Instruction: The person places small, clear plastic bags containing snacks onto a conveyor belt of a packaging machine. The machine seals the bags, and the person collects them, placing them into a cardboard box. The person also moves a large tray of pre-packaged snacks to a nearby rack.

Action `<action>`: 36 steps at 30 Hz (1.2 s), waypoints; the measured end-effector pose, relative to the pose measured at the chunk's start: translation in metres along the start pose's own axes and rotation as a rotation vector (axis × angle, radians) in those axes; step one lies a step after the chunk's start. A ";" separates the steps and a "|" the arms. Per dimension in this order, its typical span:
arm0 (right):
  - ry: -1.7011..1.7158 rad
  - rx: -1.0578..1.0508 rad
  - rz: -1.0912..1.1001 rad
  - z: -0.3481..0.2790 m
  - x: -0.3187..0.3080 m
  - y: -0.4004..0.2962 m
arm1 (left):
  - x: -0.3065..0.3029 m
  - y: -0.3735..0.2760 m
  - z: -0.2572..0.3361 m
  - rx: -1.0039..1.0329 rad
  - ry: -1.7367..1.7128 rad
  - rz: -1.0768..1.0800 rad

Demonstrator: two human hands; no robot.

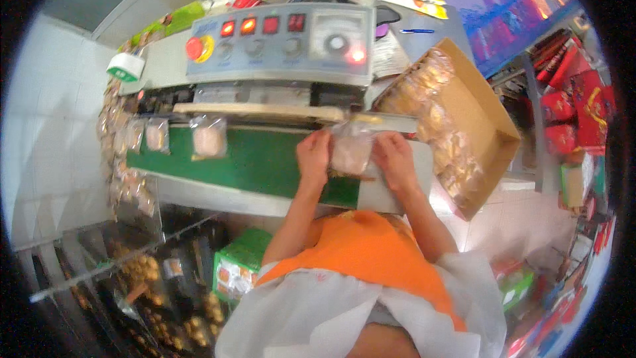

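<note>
My left hand (314,155) pinches the left side of a clear plastic bag (351,151) with a pale, flat item inside, and my right hand (395,159) holds its right side. The bag's upper edge lies by the sealing slot of a band sealing machine (278,42). Below the bag runs the machine's green conveyor belt (258,159), its right end beside a grey plate (397,201). Further left on the belt are similar bags, the nearest (208,138) apart from my left hand. What exactly the bags contain is not clear.
An open cardboard box (484,124) with wrapped items stands tilted close by my right hand. Many packed bags (134,186) are heaped past the belt's left end. A blue pen (417,31) lies on the table behind, and a green box (238,263) is low at the left.
</note>
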State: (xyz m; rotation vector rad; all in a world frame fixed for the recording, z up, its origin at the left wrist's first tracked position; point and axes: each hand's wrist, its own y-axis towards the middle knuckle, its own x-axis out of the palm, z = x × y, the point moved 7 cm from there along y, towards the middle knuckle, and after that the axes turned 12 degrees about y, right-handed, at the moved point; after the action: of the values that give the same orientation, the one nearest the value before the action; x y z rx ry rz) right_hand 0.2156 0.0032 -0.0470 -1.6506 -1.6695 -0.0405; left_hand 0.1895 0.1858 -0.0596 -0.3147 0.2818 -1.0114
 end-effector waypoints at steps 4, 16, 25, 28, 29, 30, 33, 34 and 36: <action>-0.192 -0.126 -0.152 -0.054 -0.011 0.008 | -0.026 -0.008 0.007 0.091 0.069 0.071; -1.236 -0.815 0.394 -0.189 -0.160 0.169 | -0.055 -0.086 0.050 0.334 0.156 0.346; -0.558 -0.891 0.195 -0.224 -0.167 0.140 | -0.012 -0.103 0.055 0.423 0.138 0.090; -0.348 -0.807 0.096 -0.233 -0.114 0.052 | 0.007 -0.107 0.057 0.505 0.198 -0.046; -0.174 -0.708 0.058 -0.230 -0.114 0.033 | 0.016 -0.107 0.059 0.519 0.215 -0.089; -0.074 -0.627 0.007 -0.225 -0.102 0.011 | 0.028 -0.107 0.064 0.533 0.231 -0.130; 0.152 -0.370 -0.125 -0.181 -0.061 -0.038 | 0.059 -0.103 0.081 0.520 0.157 -0.261; 0.174 -0.300 -0.155 -0.165 -0.050 -0.050 | 0.069 -0.099 0.075 0.436 0.055 -0.306; 0.232 -0.190 -0.201 -0.131 -0.031 -0.063 | 0.082 -0.093 0.059 0.268 -0.147 -0.384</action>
State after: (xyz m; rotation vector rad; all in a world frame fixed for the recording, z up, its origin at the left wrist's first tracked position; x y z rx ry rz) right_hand 0.2209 -0.1011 0.0590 -1.5400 -1.6845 -0.4849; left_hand 0.1804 0.0766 0.0234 -0.2011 -0.0529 -1.3805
